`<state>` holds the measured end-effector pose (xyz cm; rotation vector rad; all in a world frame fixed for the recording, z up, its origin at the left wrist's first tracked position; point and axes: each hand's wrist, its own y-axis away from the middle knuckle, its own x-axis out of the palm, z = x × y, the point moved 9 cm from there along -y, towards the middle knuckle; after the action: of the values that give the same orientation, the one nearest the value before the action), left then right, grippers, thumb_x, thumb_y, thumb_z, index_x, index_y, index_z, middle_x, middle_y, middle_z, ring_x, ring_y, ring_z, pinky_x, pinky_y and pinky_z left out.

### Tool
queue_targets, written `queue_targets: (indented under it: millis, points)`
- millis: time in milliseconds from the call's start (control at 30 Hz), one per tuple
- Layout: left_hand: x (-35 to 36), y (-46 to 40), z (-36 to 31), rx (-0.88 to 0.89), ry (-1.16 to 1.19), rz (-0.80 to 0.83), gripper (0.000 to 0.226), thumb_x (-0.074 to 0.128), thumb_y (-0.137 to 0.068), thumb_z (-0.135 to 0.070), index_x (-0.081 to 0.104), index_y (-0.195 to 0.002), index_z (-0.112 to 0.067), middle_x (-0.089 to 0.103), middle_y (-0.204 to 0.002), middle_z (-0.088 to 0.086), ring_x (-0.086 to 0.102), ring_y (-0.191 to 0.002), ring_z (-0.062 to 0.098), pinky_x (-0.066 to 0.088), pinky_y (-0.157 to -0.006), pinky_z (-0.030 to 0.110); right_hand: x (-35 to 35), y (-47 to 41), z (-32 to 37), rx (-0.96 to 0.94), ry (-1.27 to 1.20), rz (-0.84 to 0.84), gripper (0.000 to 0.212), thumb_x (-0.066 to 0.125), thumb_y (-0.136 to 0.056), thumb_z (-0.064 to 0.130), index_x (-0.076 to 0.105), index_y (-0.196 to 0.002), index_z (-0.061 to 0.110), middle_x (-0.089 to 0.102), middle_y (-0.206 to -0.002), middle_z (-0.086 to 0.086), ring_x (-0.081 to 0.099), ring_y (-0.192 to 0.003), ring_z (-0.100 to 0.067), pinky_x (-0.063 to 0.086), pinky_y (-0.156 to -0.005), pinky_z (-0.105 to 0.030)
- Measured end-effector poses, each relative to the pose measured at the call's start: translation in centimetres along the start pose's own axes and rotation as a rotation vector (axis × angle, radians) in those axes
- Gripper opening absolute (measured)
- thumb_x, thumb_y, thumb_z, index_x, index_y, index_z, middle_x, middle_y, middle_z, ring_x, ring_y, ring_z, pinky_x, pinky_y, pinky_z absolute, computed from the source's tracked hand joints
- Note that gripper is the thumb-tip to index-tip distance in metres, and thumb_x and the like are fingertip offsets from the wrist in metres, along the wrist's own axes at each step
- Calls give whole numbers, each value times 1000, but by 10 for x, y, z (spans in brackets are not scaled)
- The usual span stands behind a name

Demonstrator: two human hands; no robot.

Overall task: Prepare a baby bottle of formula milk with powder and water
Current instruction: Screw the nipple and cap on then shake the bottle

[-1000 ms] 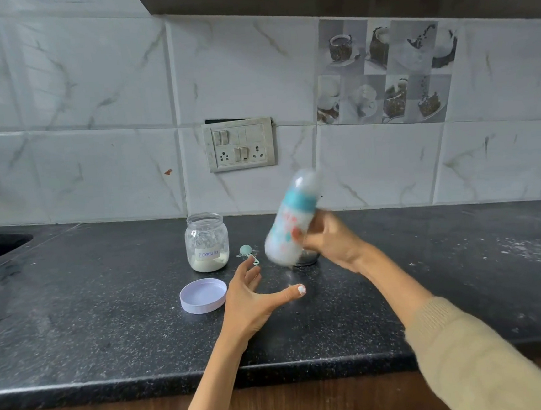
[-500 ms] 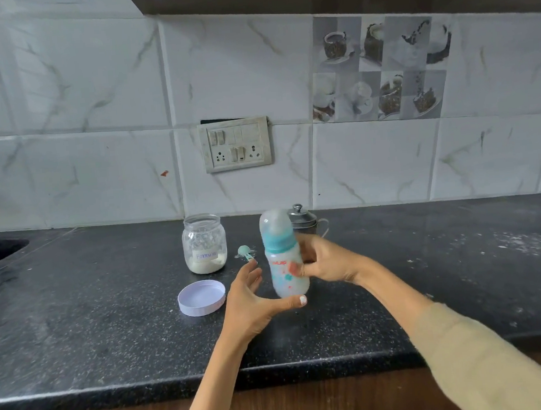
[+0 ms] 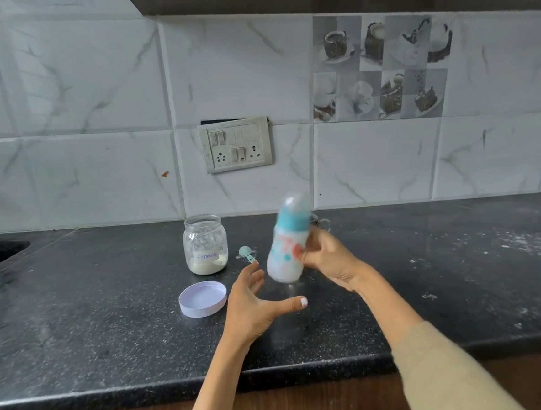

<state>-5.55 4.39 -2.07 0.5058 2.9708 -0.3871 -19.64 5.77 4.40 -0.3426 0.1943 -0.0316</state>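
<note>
Two hands: both raised over the black speckled counter, seen from the head camera, the only view.
Right hand: fingers wrapped around the side of the baby bottle, holding it clear of the counter.
Baby bottle: blurred, tilted with its top leaning right; teal collar under a clear cap, whitish contents in the body.
Left hand: empty, palm turned toward the bottle, fingers spread and thumb stretched out below the bottle's base, not touching it.
Formula jar: open glass jar standing near the back wall, left of the bottle, with white powder in the bottom and a handwritten label.
Jar lid: pale lilac, lying upside down on the counter in front of the jar, just left of the left hand.
Scoop: small teal measuring scoop lying between jar and bottle, a little powder around it.
Metal vessel: mostly hidden behind the bottle and right hand; only a handle shows.
Counter, right side: dusted with scattered white powder.
Wall: marble-look tiles with a switch-and-socket plate above the jar.
</note>
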Motion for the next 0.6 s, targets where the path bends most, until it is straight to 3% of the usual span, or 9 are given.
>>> queue_targets:
  millis: [67,133,267,333,367,467,533,600]
  points:
    - [0,1,0,4,3,-9,127,97,-35,-32,34,-144,-13,47,-142,4,48,-128,12,39,-101,26,-2,1,1,16,-30,-5,36,62,-82,13,53,-116,17,63,-116,-1,62,-104,-8,55,-87,-26]
    - [-1,2,0,8,-7,-11,128,96,-33,-35,35,-143,-13,49,-142,6,49,-127,12,40,-101,26,12,2,4,36,57,101,42,67,-79,16,52,-118,18,63,-114,4,61,-103,-1,51,-93,-24]
    - [-1,0,1,8,8,-14,120,96,-41,-24,34,-143,-13,47,-143,6,47,-129,14,39,-102,27,-2,-3,8,1,22,1,56,77,-74,30,54,-122,13,64,-120,-4,61,-111,-14,50,-98,-40]
    - [-1,1,0,12,6,-11,120,96,-41,-24,34,-143,-12,47,-143,8,47,-129,14,39,-102,27,10,0,10,11,113,103,39,68,-83,13,53,-117,25,63,-116,6,59,-110,-5,48,-100,-33]
    - [-1,1,0,13,3,-8,120,96,-42,-23,34,-143,-12,47,-143,7,47,-129,14,39,-102,27,8,0,10,-9,146,77,38,64,-85,9,53,-118,24,63,-116,6,59,-111,-7,48,-99,-33]
    - [-1,1,-1,15,5,-9,121,96,-40,-25,34,-144,-12,47,-142,5,47,-129,14,39,-102,27,-5,1,12,-18,22,-39,47,64,-84,14,50,-128,7,61,-125,-8,57,-119,-26,52,-94,-40]
    - [-1,2,-2,20,-8,-16,128,96,-33,-35,35,-143,-13,50,-141,5,50,-126,12,41,-105,30,10,2,5,32,103,76,45,64,-85,10,50,-128,12,61,-125,-5,56,-120,-21,49,-97,-37]
    - [-3,1,-2,16,-14,-18,127,96,-32,-36,36,-142,-13,51,-140,4,51,-125,12,41,-105,31,9,2,0,26,74,55,39,62,-87,4,53,-122,18,63,-121,-4,57,-119,-21,50,-97,-38]
